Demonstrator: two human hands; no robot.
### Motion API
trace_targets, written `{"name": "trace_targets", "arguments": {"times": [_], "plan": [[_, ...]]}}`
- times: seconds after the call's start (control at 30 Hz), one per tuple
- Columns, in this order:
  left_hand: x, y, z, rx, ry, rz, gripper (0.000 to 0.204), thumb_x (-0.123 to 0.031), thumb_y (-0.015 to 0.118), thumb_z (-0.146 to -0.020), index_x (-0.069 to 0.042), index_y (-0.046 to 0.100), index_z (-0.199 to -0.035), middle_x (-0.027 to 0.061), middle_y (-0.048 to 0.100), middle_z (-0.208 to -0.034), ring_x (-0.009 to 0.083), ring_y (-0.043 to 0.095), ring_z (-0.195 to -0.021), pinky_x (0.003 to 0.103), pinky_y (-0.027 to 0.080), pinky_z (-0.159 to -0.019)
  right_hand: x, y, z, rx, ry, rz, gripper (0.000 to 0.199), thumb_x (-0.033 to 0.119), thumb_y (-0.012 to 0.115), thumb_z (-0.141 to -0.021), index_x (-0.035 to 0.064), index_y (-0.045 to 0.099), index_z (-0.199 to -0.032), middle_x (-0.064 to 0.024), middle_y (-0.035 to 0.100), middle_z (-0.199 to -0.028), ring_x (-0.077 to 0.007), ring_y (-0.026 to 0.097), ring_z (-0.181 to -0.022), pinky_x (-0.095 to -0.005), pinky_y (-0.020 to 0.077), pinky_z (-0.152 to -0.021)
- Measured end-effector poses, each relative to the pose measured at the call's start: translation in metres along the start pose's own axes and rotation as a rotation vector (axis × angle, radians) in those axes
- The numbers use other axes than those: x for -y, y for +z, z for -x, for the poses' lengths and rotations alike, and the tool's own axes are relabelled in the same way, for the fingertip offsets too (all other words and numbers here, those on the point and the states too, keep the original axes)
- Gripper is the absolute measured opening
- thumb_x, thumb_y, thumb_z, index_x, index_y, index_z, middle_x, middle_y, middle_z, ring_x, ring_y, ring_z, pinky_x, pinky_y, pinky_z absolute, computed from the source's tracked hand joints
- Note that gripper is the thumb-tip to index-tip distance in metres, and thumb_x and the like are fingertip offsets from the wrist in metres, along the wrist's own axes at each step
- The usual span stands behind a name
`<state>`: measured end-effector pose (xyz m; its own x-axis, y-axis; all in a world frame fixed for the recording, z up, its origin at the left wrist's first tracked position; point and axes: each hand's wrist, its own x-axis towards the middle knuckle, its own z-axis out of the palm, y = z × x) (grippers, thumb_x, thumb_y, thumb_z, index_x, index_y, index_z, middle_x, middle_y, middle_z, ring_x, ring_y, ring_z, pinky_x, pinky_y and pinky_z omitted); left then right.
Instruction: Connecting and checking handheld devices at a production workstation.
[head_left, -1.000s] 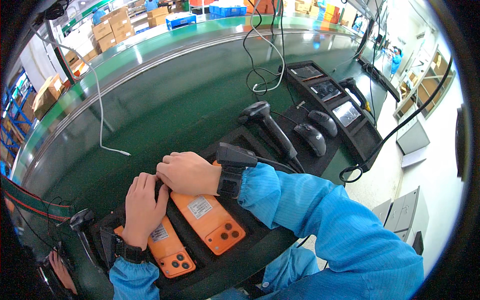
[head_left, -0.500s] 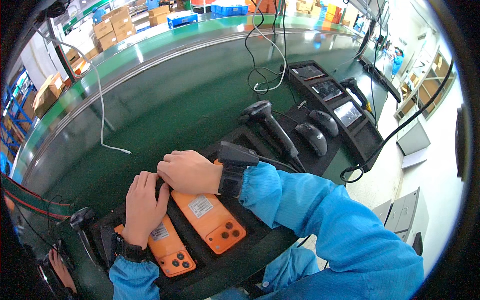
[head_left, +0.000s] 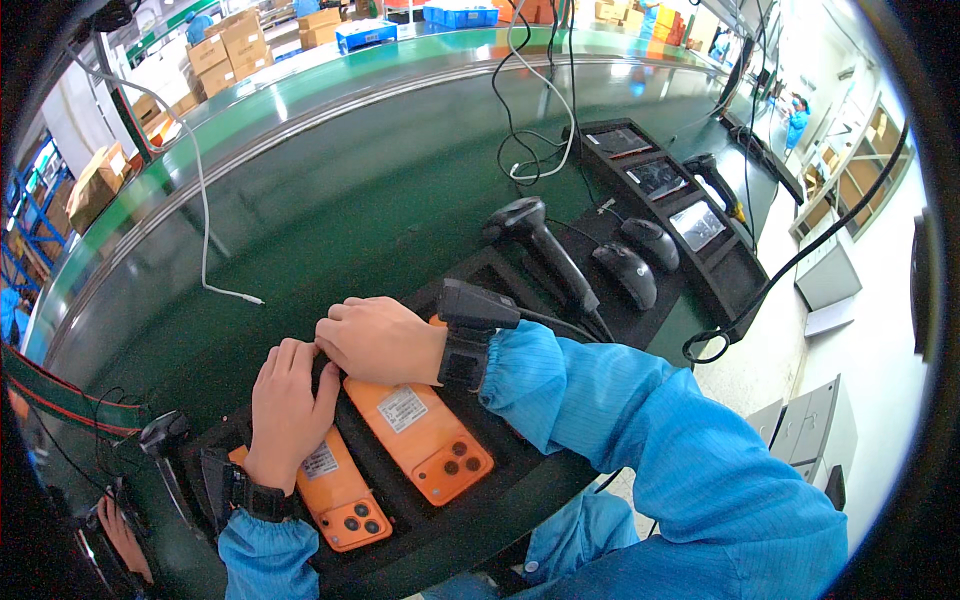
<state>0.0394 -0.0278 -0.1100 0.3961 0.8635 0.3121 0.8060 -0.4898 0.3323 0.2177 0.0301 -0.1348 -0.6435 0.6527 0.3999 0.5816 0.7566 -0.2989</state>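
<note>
Two orange smartphones, the left phone (head_left: 345,512) and the right phone (head_left: 447,463), lie camera side up in slots of a black foam tray (head_left: 420,535). Each bears a white printed label. My left hand (head_left: 288,405) reaches over the far part of the left phone, its fingers bent down at the far side and its tips out of sight. Across the far end of the right phone lies my right hand (head_left: 380,340), fingers curled toward my left thumb. The hands meet there; whatever they pinch is hidden. Both wrists wear black strapped devices.
Beyond the tray runs a dark green belt (head_left: 330,200) with a hanging white cable (head_left: 205,220). To the right are a barcode scanner (head_left: 545,255), two black mice (head_left: 628,275) and a rack of screens (head_left: 655,180). Another scanner (head_left: 170,460) stands at left.
Both hands keep nearly the same pose over the phones. The view has shifted very slightly; nothing else visibly moves.
</note>
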Motion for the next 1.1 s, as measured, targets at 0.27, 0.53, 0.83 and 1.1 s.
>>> {"name": "trace_targets", "arguments": {"times": [0.27, 0.53, 0.83, 1.1], "plan": [[0.000, -0.001, 0.001, 0.007, -0.007, 0.003, 0.020, -0.016, 0.057, -0.095, 0.002, 0.057, -0.104, 0.0185, 0.056, -0.101, 0.0397, 0.056, -0.098, 0.046, 0.047, -0.083, 0.000, 0.000, 0.000, -0.011, -0.021, 0.016, 0.020, 0.024, 0.067, -0.084, 0.0050, 0.067, -0.090, -0.0119, 0.068, -0.091, -0.0300, 0.068, -0.090, -0.0402, 0.0561, -0.079], [0.000, -0.001, 0.001, -0.037, 0.014, 0.005, 0.022, -0.013, 0.061, -0.092, 0.001, 0.060, -0.108, 0.0163, 0.057, -0.118, 0.0369, 0.052, -0.114, 0.045, 0.043, -0.099, 0.000, 0.001, 0.001, 0.004, -0.010, 0.051, 0.019, 0.023, 0.066, -0.084, 0.0054, 0.068, -0.093, -0.0119, 0.068, -0.094, -0.0289, 0.069, -0.092, -0.0397, 0.0567, -0.079], [0.005, 0.005, 0.002, -0.134, -0.034, -0.001, 0.032, -0.017, 0.071, -0.086, -0.001, 0.060, -0.112, 0.0226, 0.041, -0.148, 0.0465, 0.034, -0.139, 0.054, 0.032, -0.115, -0.003, 0.001, 0.001, -0.026, -0.013, 0.036, 0.019, 0.023, 0.059, -0.094, 0.0052, 0.064, -0.090, -0.0124, 0.065, -0.087, -0.0308, 0.067, -0.087, -0.0408, 0.0550, -0.078], [0.007, 0.004, 0.002, -0.151, -0.111, 0.011, 0.032, -0.012, 0.070, -0.089, -0.006, 0.059, -0.118, 0.0201, 0.036, -0.155, 0.0410, 0.029, -0.146, 0.050, 0.025, -0.120, 0.000, -0.003, 0.001, -0.018, -0.017, 0.003, 0.019, 0.022, 0.062, -0.090, 0.0042, 0.068, -0.091, -0.0135, 0.069, -0.090, -0.0315, 0.070, -0.089, -0.0422, 0.0569, -0.077]]}}
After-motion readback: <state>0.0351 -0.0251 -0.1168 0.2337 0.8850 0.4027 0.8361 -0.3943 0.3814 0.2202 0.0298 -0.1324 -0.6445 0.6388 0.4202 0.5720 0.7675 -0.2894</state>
